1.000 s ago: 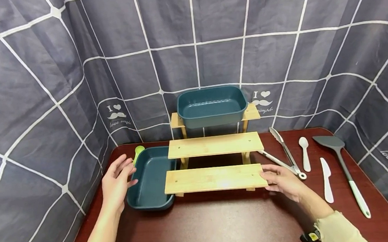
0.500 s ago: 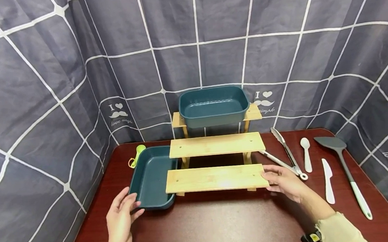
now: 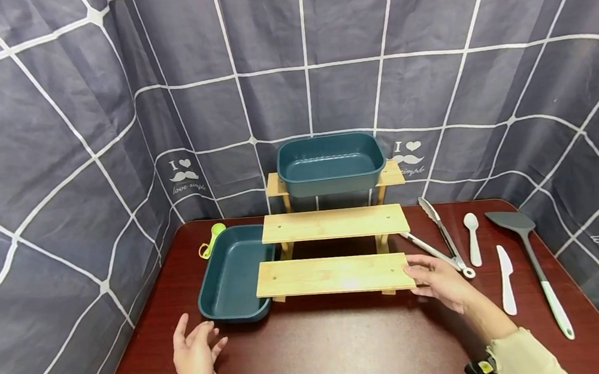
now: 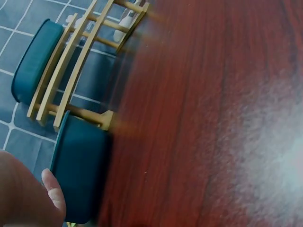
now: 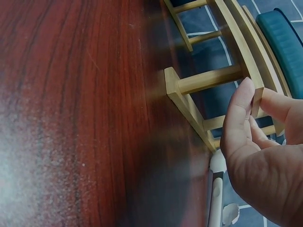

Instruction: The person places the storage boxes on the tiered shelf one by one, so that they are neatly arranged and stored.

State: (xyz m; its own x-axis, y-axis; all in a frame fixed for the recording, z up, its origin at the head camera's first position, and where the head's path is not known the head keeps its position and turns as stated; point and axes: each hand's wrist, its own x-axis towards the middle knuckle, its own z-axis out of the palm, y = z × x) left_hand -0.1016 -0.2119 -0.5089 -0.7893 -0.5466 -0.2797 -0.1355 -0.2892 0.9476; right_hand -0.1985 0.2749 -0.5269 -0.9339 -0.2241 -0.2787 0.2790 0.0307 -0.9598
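A three-tier wooden rack stands on the table. My right hand pinches the right end of its lowest board, with the thumb on one side and fingers on the other in the right wrist view. On the top tier sits a dark teal rectangular bin. A second teal bin lies on the table left of the rack, partly under the boards' left ends. My left hand hovers just in front of that bin's near left corner, fingers loosely spread and holding nothing.
Green measuring spoons lie behind the left bin. To the right of the rack are tongs, a white spoon, a white knife and a grey spatula. Grey gridded curtains enclose the table's back and sides.
My left hand has drawn back from the left bin's outer side, along its edge, to a spot in front of its near corner. The right hand keeps its hold on the rack's board.
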